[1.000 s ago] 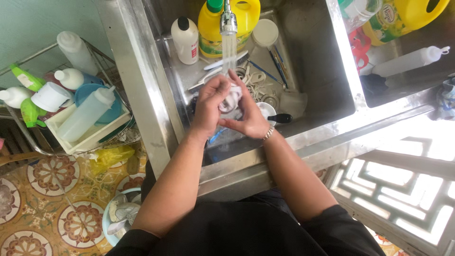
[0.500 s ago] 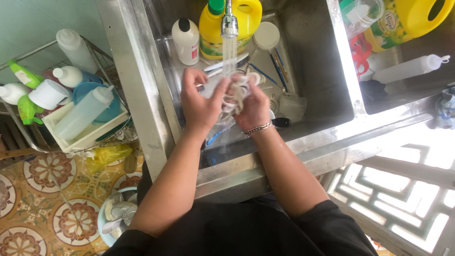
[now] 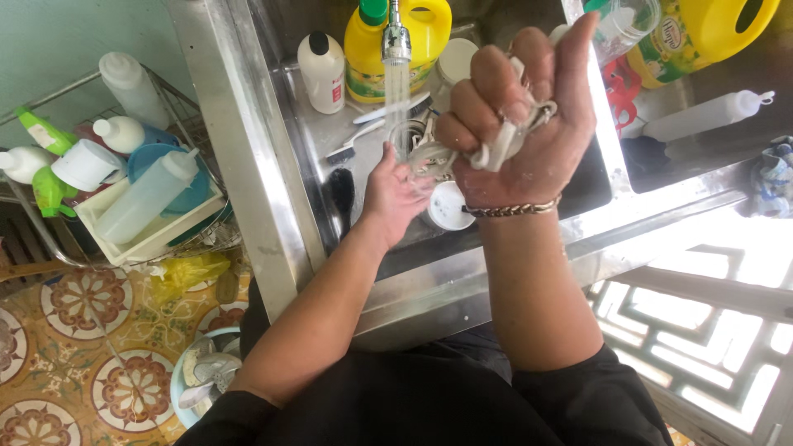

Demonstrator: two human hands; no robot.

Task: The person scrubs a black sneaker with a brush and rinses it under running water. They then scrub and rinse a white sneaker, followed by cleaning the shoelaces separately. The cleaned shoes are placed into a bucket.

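Note:
My right hand (image 3: pixel 529 124) is raised close to the camera above the steel sink (image 3: pixel 273 165), its fingers closed on a bunch of small white plastic pieces (image 3: pixel 500 144). My left hand (image 3: pixel 395 194) stays low in the basin, fingers spread, beside the stream running from the tap (image 3: pixel 396 37). It holds nothing that I can see. A round white lid (image 3: pixel 447 206) lies just right of it on the sink floor.
A white bottle (image 3: pixel 322 70) and a yellow jug (image 3: pixel 372 45) stand at the sink's back. A brush (image 3: pixel 340 194) lies in the basin. A wire rack (image 3: pixel 124 182) with squeeze bottles is on the left. Another yellow jug (image 3: pixel 702 33) stands at the right.
My right hand has lifted out of the water stream toward the camera with the white pieces in its grip. My left hand has let go and dropped lower in the basin.

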